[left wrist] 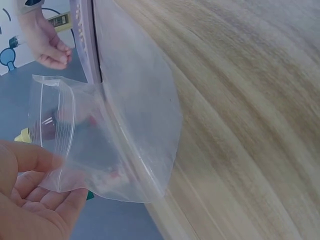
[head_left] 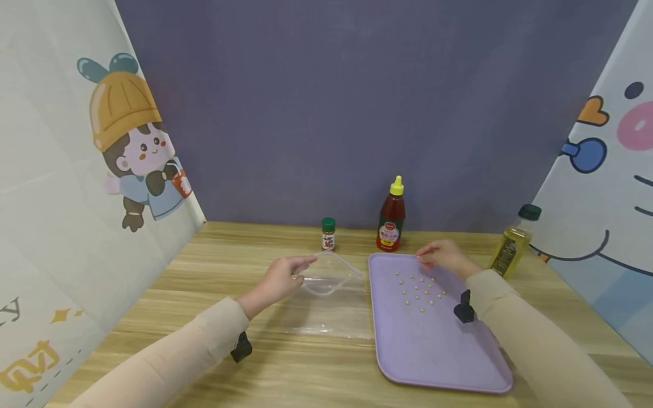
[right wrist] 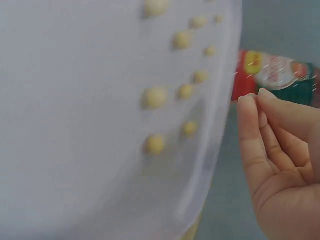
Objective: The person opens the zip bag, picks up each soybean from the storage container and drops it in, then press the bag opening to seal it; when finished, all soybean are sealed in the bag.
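Note:
My left hand (head_left: 276, 281) pinches the open mouth of a clear zip-lock bag (left wrist: 140, 95) between thumb and fingers. The bag's zip end is raised and its body lies flat on the table. My right hand (head_left: 448, 256) hovers over the far edge of a lilac tray (head_left: 433, 354), thumb and index fingertips pressed together. Nothing shows between those fingertips (right wrist: 250, 107), though a small bean there would be hidden. Several small round yellow beans (head_left: 426, 292) lie scattered over the tray's far half; they look like soybeans.
Behind the bag stands a small green-capped spice jar (head_left: 329, 235). A red sauce bottle with a yellow cap (head_left: 390, 224) is behind the tray's far left corner. To the tray's right is an oil bottle (head_left: 512, 246). A dark panel (head_left: 347, 113) closes off the back of the table.

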A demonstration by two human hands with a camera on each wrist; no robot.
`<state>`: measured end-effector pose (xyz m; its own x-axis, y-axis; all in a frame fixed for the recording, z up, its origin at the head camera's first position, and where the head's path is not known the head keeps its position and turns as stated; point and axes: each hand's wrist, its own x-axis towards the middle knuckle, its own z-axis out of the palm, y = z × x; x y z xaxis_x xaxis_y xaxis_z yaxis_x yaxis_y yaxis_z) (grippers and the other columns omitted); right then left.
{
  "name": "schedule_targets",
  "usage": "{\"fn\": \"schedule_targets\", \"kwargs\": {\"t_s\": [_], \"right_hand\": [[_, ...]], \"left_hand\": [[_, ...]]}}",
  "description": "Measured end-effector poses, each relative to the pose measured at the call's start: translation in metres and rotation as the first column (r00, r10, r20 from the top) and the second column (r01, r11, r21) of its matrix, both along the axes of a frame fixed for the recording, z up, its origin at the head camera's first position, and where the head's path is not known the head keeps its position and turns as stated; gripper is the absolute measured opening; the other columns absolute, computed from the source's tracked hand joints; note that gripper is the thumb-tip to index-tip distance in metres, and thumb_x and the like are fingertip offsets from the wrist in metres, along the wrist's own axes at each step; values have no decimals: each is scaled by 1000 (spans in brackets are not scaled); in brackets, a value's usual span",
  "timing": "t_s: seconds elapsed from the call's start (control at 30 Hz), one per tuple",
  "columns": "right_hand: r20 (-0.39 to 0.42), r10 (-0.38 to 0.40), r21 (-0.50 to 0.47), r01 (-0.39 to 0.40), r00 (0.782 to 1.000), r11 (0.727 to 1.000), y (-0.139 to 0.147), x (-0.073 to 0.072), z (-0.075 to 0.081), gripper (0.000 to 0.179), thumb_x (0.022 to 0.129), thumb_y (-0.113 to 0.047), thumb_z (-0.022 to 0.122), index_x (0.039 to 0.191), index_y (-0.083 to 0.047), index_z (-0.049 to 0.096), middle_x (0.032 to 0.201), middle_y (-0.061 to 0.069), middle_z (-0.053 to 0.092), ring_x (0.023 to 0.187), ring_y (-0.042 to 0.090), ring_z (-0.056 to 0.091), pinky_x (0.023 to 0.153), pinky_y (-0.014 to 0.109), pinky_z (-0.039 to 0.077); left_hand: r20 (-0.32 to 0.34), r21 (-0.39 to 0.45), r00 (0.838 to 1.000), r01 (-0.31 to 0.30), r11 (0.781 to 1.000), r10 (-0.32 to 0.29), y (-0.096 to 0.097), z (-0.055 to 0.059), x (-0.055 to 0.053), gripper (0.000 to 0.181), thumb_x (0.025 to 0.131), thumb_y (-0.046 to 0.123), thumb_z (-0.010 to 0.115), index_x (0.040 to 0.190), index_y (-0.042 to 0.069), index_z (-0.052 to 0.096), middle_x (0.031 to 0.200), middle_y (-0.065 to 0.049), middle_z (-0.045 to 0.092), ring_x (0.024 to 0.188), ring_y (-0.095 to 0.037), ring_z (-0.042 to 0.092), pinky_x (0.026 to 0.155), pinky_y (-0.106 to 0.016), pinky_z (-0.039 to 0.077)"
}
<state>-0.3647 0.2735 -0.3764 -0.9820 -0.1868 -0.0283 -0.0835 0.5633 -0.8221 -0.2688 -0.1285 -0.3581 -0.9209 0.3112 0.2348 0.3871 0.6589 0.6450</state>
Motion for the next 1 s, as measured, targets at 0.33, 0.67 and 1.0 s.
{"fn": "schedule_targets", "kwargs": {"t_s": [0.33, 0.67, 1.0], "right_hand": [[-43, 60, -55, -62, 997, 997, -37, 17, 38, 37, 90, -14, 67, 117, 10, 61, 103, 15, 73, 84, 21, 70, 87, 45, 55], [-106, 185, -151, -199, 977, 968, -98, 35, 56, 30, 86, -12, 71, 108, 9, 66, 97, 13, 73, 76, 15, 68, 73, 30, 58], [-168, 302, -53, -315, 938, 948, -154, 49, 63, 18, 86, -9, 71, 97, 4, 72, 83, 13, 73, 67, 11, 64, 68, 33, 58]], "left_hand": [[30, 8, 1000, -3, 1000, 2, 4, 4, -1, 57, 79, -11, 59, 132, 11, 59, 133, -15, 60, 115, -32, 61, 63, -24, 51], [30, 14, 1000, -7, 1000, 7, 6, 3, -1, 56, 80, -9, 60, 132, 11, 60, 132, -16, 61, 118, -33, 60, 67, -25, 53], [20, 9, 1000, -10, 1000, 10, 7, 4, 1, 54, 80, -8, 60, 131, 11, 60, 129, -16, 62, 117, -33, 61, 84, -35, 56]]}}
